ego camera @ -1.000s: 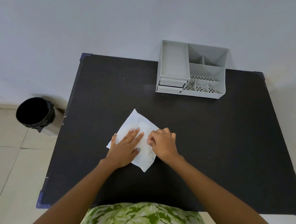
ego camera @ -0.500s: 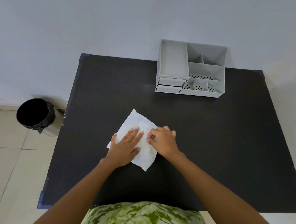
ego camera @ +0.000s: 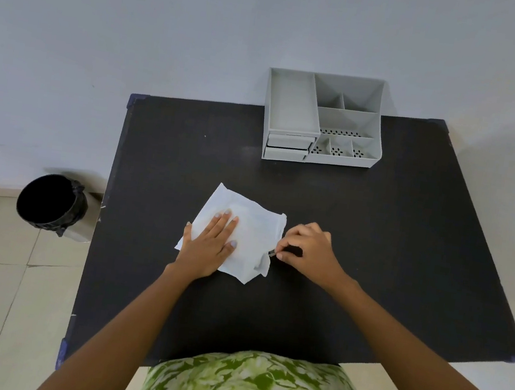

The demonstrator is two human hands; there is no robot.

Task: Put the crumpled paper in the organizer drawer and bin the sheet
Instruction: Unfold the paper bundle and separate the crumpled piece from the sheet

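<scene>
Black tabletop (ego camera: pixel 374 243) carries everything but the bin. Grey desk organizer (ego camera: pixel 323 120) sits at the far edge, well beyond both hands and nearer the right one. Its open compartments show bare grey floors, some perforated; no contents visible. Two small drawers (ego camera: pixel 288 148) stacked at its front left corner, both pushed in.

Black-lined waste bin (ego camera: pixel 50 202) stands on the floor, off the tabletop edge, well to the left of the left hand. Interior reads solid black; contents cannot be told.

White paper sheet (ego camera: pixel 253 227) lies creased on the tabletop, near centre.

Left hand (ego camera: pixel 210 247): open, palm down, fingers together, pressing flat on the sheet's near left part.

Right hand (ego camera: pixel 306 250): curled, thumb and fingertips pinched at the sheet's right edge, gripping a small thin item there; too small to identify. No separate crumpled paper can be made out.
</scene>
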